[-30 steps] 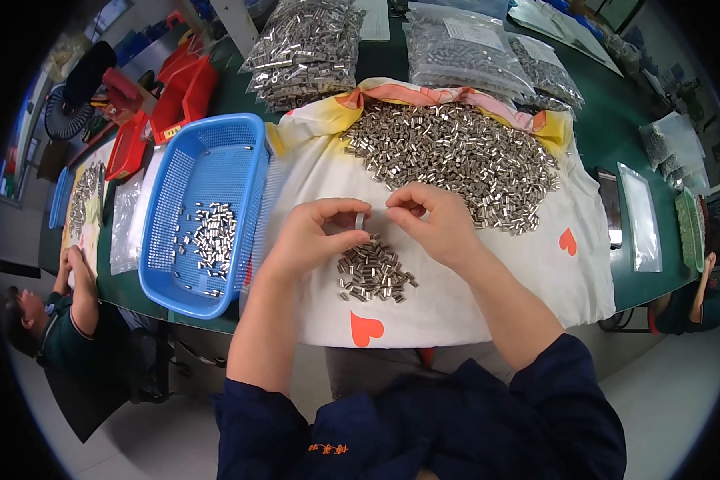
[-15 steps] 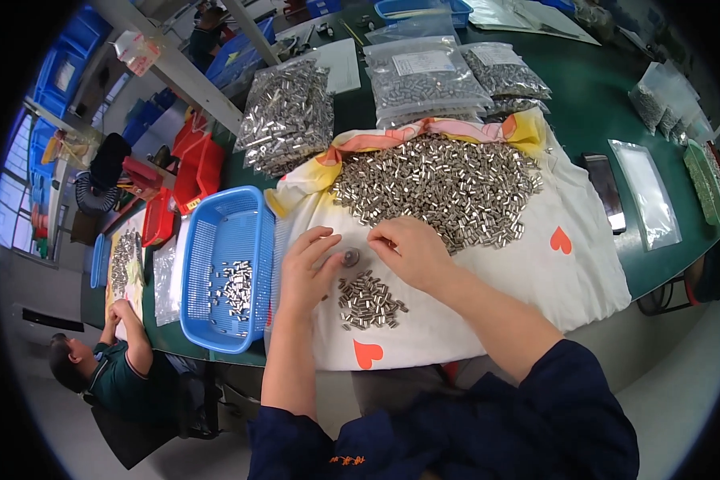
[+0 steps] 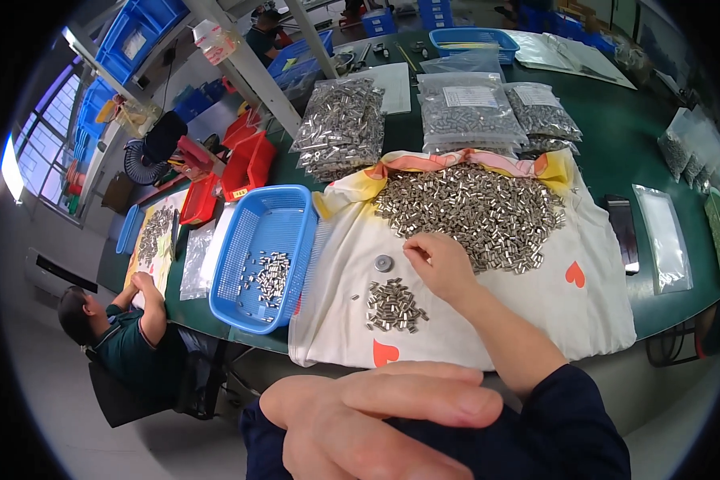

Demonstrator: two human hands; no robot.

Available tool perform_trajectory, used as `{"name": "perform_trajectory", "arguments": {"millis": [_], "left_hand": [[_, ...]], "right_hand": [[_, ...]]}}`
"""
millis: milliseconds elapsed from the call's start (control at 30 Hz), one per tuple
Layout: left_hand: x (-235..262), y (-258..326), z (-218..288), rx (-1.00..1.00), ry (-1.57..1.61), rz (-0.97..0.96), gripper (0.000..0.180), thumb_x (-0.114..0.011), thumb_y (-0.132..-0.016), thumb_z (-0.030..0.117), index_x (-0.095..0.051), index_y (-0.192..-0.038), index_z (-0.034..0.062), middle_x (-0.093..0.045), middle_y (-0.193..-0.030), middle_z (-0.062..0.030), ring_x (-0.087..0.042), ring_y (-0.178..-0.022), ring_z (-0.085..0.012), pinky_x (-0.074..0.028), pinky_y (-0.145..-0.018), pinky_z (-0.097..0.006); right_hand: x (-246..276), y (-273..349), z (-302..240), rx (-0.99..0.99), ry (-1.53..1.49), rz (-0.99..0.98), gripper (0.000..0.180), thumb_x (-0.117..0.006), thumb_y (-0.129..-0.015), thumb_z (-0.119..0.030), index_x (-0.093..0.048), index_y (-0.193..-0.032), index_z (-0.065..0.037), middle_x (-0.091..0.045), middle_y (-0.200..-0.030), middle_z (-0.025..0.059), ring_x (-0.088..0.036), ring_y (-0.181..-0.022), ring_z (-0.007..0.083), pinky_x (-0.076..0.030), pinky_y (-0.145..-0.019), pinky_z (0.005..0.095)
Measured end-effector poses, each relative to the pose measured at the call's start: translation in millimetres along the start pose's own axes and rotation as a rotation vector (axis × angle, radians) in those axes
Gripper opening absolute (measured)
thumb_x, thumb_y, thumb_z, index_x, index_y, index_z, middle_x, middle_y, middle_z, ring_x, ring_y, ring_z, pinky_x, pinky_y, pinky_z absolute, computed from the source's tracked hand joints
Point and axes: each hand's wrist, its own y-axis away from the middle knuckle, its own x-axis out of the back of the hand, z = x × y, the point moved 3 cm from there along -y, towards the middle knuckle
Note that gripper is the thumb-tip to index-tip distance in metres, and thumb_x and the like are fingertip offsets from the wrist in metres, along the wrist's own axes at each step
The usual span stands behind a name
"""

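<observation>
My left hand [image 3: 368, 420] is raised close to the camera, large at the bottom of the view. Its fingers stretch out toward the right, with nothing seen in them. My right hand [image 3: 438, 266] rests over the white cloth [image 3: 496, 320] at the near edge of a big heap of small metal sleeves [image 3: 480, 212]. Thumb and fingers are pinched together; whatever they hold is hidden. A small round grey metal piece [image 3: 384, 262] sits on the cloth left of that hand. Nearer me lies a smaller pile of metal sleeves [image 3: 394, 306], with one loose sleeve beside it.
A blue perforated basket [image 3: 222, 276] with some sleeves stands left of the cloth. Behind the heap are filled plastic bags [image 3: 464, 112]. At right lie a dark phone [image 3: 621, 232] and a flat clear bag [image 3: 662, 240]. Another person [image 3: 140, 320] sits at left, hands on their own cloth.
My left hand has left the round metal piece and come up toward the camera. The right hand stays pinched near the heap. The whole view has shifted, so the scene sits farther right and lower.
</observation>
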Motion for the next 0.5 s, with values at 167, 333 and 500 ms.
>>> {"name": "perform_trajectory", "arguments": {"millis": [167, 333, 500], "left_hand": [[-7.5, 6.4, -3.9, 0.073, -0.096, 0.034, 0.04, -0.037, -0.091, 0.043, -0.067, -0.103, 0.02, -0.02, -0.144, -0.0124, -0.026, -0.118, -0.0551, -0.019, -0.095, -0.062], [-3.7, 5.1, -14.8, 0.024, -0.152, 0.118, 0.058, -0.032, -0.088, 0.055, -0.064, -0.107, 0.0102, -0.027, -0.137, -0.0215, -0.03, -0.116, -0.054, -0.022, -0.095, -0.059], [30.1, 16.9, -59.4, 0.359, 0.137, 0.167, 0.078, -0.013, -0.084, 0.066, -0.04, -0.129, 0.0084, -0.019, -0.142, -0.0162, -0.026, -0.127, -0.0346, -0.021, -0.102, -0.049]], "right_hand": [[4.8, 0.9, 2.1, -0.04, -0.013, 0.017, 0.008, -0.057, -0.077, -0.014, -0.058, -0.079, -0.006, -0.058, -0.071, 0.0091, -0.055, -0.07, 0.0266, -0.043, -0.062, 0.0369], [-1.3, -0.6, 3.5, -0.053, -0.013, -0.026, 0.011, -0.058, -0.077, -0.015, -0.058, -0.081, -0.005, -0.058, -0.071, 0.0093, -0.055, -0.069, 0.0271, -0.043, -0.063, 0.0377], [-2.9, -1.8, 4.0, -0.053, -0.056, -0.002, 0.007, -0.057, -0.08, -0.005, -0.06, -0.086, -0.003, -0.06, -0.073, 0.0066, -0.055, -0.062, 0.0116, -0.044, -0.057, 0.0232]]}}
